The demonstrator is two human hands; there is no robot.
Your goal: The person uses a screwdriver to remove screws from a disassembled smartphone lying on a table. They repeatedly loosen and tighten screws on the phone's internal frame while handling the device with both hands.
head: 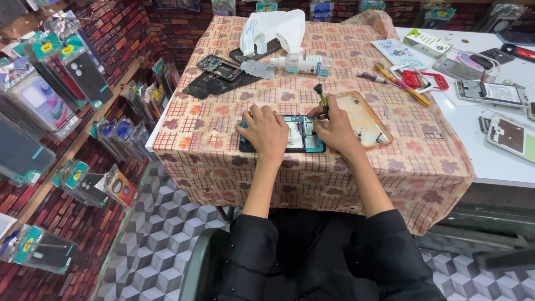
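Setting: a small repair stall with brick-pattern walls, packaged phone cases hanging at the left, and a table (390,167) under a checked, flower-printed cloth.
Opened phone: the opened phone (295,135) lies flat near the table's front edge, straight ahead of the person, its long axis running left to right.
Screwdriver: the screwdriver (322,99) stands nearly upright over the phone's right end, tip down into the body, cap upward.
Right hand: the right hand (337,129) is nearer the tool, fingers pinched closed round its shaft, wrist resting on the cloth.
Left hand: the left hand (266,129) lies palm down on the phone's left end, fingers curled loosely, pressing it still and gripping nothing.
Just beside: an orange-rimmed back cover (365,120) touches the right hand's far side.
Farther back: a dark phone frame (220,68), a clear bottle (304,63) and a white bag (273,28).
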